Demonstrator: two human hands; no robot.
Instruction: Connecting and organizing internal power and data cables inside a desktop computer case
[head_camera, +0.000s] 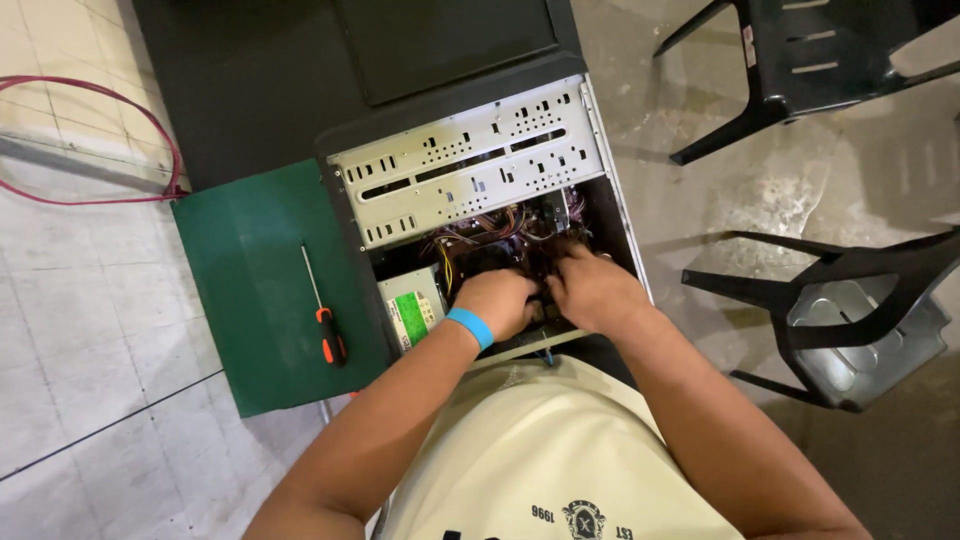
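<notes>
Both hands reach inside the open computer case (470, 160): left hand (497, 302) and right hand (590, 290) have curled fingers among cables (500, 225); their grip cannot be told. A screwdriver (325, 310) lies on the green mat (250, 300).

Open desktop computer case (480, 190) lies on its side, side panel off, interior facing my head camera. Perforated grey metal drive cage (470, 165) spans upper interior, slotted and punched. Below it, tangle of multicoloured internal cables (490, 228), red, yellow and black strands, bunched at centre. Power supply unit (410, 312) with green-and-white label sits in lower left corner. I see cable bundle partly hidden beneath both hands; its lower run cannot be made out.
</notes>
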